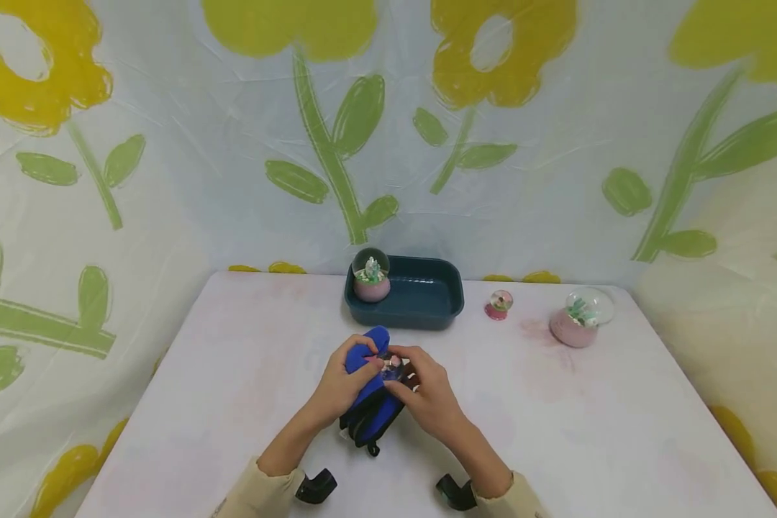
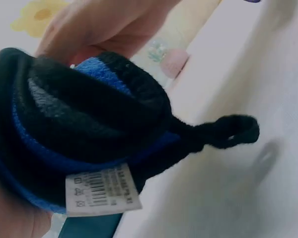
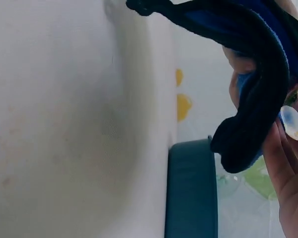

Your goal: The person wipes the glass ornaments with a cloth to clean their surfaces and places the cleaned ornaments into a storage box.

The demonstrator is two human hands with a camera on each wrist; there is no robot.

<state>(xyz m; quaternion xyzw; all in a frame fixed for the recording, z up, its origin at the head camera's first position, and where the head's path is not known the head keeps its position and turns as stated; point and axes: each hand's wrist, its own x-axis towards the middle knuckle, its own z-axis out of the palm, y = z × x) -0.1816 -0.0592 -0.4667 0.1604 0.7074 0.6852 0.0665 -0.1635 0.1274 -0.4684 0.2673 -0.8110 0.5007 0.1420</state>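
Over the table my left hand [image 1: 343, 381] grips a folded blue cloth [image 1: 388, 417] with black edging, its thumb against a small snow globe [image 1: 392, 367]. My right hand [image 1: 432, 392] holds that globe from the other side between thumb and fingers. Part of the globe is covered by the cloth and fingers. A black hanging loop [image 2: 238, 131] and a white printed label [image 2: 103, 191] stick out from the cloth in the left wrist view. In the right wrist view, the cloth [image 3: 258, 99] drapes beside the globe's pale, glossy side [image 3: 293, 123].
Behind the hands stands a dark teal tray [image 1: 404, 319], with a pink-based snow globe [image 1: 371, 277] in its left end. Right of it are a tiny pink snow globe [image 1: 499, 305] and a larger, tilted pink-based one [image 1: 576, 324]. A flower-printed backdrop [image 1: 233, 180] rises behind the table.
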